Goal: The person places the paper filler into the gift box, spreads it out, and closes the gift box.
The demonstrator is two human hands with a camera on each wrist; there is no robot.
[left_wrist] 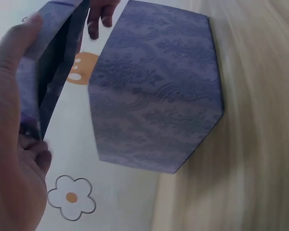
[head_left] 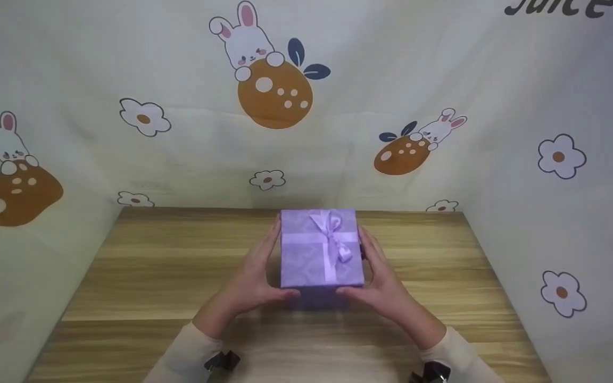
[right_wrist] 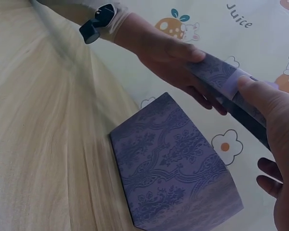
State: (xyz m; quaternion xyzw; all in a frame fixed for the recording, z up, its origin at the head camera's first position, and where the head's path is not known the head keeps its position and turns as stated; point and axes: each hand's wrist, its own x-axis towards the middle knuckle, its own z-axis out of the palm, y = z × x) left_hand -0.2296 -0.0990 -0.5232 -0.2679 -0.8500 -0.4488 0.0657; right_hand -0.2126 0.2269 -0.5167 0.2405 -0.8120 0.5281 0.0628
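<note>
A purple patterned gift box lid (head_left: 301, 263) with a lilac ribbon bow (head_left: 332, 239) is held between both hands. My left hand (head_left: 250, 274) grips its left side, thumb on the near rim and fingers along the side. In the same way my right hand (head_left: 389, 282) holds the right side. Both wrist views show the lid (right_wrist: 212, 70) raised clear of the box base (right_wrist: 173, 168), its dark hollow underside showing in the left wrist view. The matching purple base (left_wrist: 154, 86) stands upright on the table below; its inside is hidden.
The table (head_left: 179, 340) has a wood-grain top. A pale cloth (head_left: 354, 133) printed with rabbits, oranges and flowers stands behind and along both sides. Small black devices (head_left: 223, 361) sit on both sleeved wrists.
</note>
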